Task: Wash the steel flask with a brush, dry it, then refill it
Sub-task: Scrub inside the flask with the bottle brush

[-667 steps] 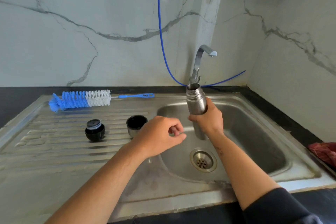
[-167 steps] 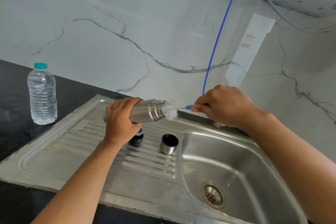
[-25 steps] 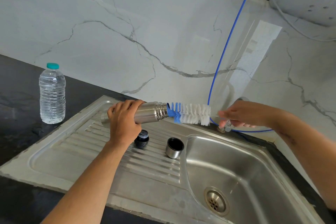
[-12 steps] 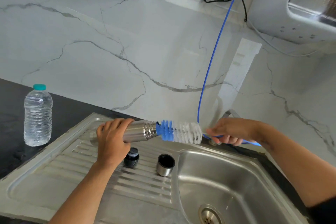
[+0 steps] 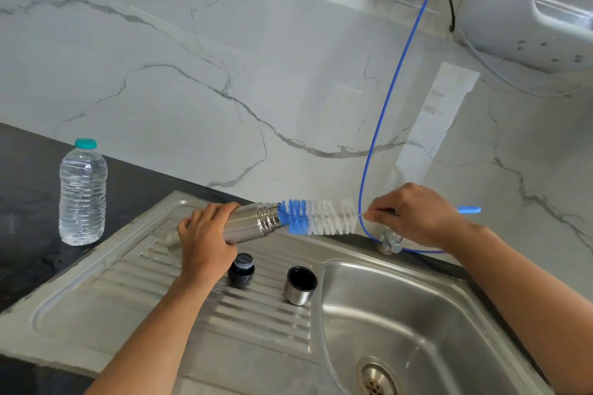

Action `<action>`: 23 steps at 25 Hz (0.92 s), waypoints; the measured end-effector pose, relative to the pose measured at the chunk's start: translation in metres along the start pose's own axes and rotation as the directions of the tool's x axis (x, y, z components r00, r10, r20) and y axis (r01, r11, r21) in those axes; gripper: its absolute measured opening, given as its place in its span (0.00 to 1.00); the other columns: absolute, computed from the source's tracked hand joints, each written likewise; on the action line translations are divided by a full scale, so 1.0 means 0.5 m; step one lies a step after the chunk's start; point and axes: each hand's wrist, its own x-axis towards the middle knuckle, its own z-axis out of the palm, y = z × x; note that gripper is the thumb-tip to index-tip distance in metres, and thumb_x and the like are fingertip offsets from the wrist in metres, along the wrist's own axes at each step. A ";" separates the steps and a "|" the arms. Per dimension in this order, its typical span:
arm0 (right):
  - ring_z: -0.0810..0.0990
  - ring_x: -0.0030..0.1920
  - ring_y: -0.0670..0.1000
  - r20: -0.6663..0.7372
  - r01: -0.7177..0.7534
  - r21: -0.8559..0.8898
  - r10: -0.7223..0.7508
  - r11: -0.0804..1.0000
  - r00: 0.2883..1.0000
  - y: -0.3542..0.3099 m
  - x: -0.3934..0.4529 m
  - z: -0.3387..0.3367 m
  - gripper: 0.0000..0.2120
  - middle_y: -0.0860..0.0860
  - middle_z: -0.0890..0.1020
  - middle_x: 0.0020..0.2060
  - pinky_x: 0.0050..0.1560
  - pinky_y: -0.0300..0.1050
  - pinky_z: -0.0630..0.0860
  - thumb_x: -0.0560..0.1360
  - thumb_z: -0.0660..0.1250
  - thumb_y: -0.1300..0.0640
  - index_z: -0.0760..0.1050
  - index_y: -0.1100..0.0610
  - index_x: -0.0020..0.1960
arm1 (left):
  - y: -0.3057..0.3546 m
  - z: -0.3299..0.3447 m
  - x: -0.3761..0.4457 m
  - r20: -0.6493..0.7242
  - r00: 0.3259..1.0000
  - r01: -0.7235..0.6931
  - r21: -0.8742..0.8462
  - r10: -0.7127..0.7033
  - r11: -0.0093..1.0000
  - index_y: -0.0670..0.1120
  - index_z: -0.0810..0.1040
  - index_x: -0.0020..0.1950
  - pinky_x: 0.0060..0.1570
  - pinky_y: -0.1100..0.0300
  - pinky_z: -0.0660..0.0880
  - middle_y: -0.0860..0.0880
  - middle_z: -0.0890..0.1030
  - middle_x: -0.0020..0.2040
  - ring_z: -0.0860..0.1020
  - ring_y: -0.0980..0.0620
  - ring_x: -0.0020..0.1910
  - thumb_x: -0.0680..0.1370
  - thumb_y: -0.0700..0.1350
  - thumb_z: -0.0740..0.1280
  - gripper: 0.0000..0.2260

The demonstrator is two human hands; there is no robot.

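My left hand [image 5: 205,240] grips the steel flask [image 5: 253,223], held lying sideways above the draining board with its mouth to the right. The blue and white bottle brush [image 5: 317,216] sticks out of the mouth, most of its bristles outside. My right hand [image 5: 414,218] pinches the brush's wire handle, whose blue end shows past my wrist. The flask's black stopper [image 5: 241,269] and its steel cup lid [image 5: 300,285] stand on the draining board [image 5: 128,314] below the flask.
A full plastic water bottle [image 5: 82,194] with a teal cap stands on the dark counter at left. The sink basin [image 5: 417,324] with its drain lies at lower right. A blue hose [image 5: 382,125] hangs down the marble wall to the tap base.
The brush has been drawn a little further out of the flask to the right; more bristles show. The camera has tilted slightly.
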 end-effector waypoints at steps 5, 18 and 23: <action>0.60 0.27 0.49 0.547 -0.373 0.476 0.064 0.796 0.834 0.036 -0.002 -0.036 0.15 0.51 0.68 0.28 0.29 0.40 0.57 0.79 0.70 0.47 0.82 0.56 0.39 | 0.010 -0.004 0.000 0.008 0.996 -0.090 0.004 0.090 0.996 0.53 0.77 0.66 0.60 0.47 0.67 0.53 0.80 0.58 0.76 0.47 0.56 0.57 0.33 0.77 0.39; 0.56 0.27 0.48 0.642 -0.584 0.558 0.138 0.589 0.754 0.095 -0.057 0.052 0.19 0.51 0.66 0.29 0.27 0.40 0.51 0.84 0.62 0.47 0.80 0.58 0.43 | 0.009 -0.010 0.000 -0.042 0.994 0.101 -0.091 -0.105 0.991 0.50 0.76 0.67 0.58 0.45 0.67 0.50 0.80 0.58 0.76 0.43 0.59 0.61 0.32 0.75 0.36; 0.63 0.25 0.47 0.476 -0.472 0.587 0.191 0.658 0.858 0.075 -0.041 0.101 0.16 0.51 0.71 0.29 0.25 0.38 0.60 0.84 0.64 0.50 0.83 0.57 0.43 | 0.021 -0.019 0.005 -0.059 0.986 0.142 -0.161 -0.153 0.977 0.51 0.76 0.68 0.56 0.46 0.67 0.51 0.80 0.58 0.75 0.45 0.58 0.60 0.35 0.77 0.36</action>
